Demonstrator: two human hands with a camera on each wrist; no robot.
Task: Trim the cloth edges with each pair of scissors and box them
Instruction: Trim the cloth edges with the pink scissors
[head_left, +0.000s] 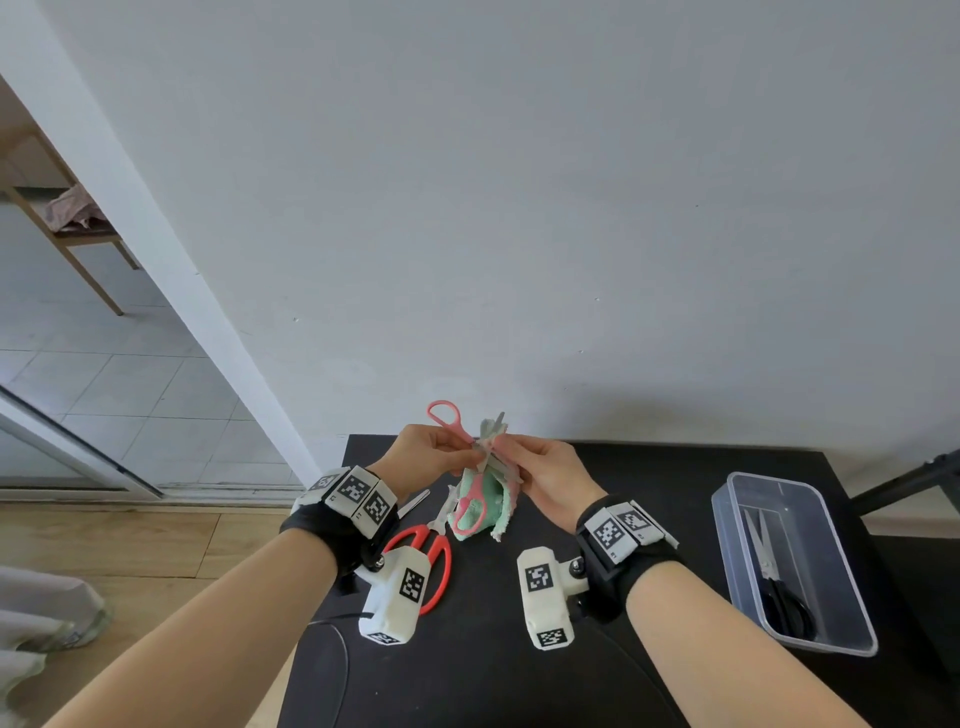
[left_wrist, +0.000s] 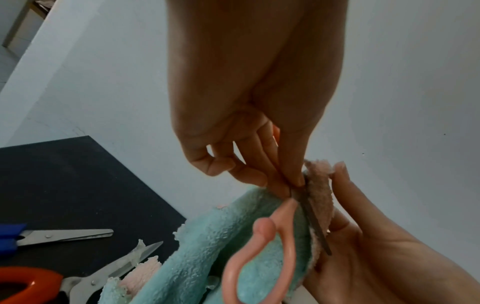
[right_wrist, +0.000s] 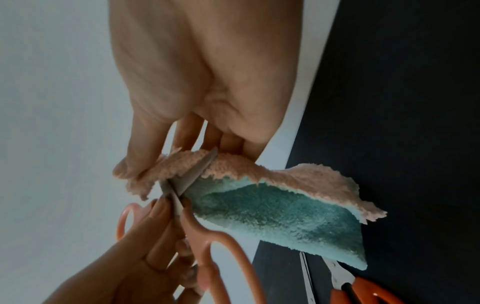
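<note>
While both hands (head_left: 488, 462) clamped on pink scissors (head_left: 451, 423) & cloth (head_left: 485, 501): red scissors (head_left: 434, 558) just beside, black pr in box (head_left: 748, 499).

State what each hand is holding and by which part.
The left hand pinches the pink scissors near the pivot, not through the loops. The right hand grips the pink and green cloth at its top edge.

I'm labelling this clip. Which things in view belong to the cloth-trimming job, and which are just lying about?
Job: left hand gripping pink scissors; right hand holding cloth; red scissors, blue scissors; clear box with black scissors.

Lying about: wooden chair with pink fabric.
</note>
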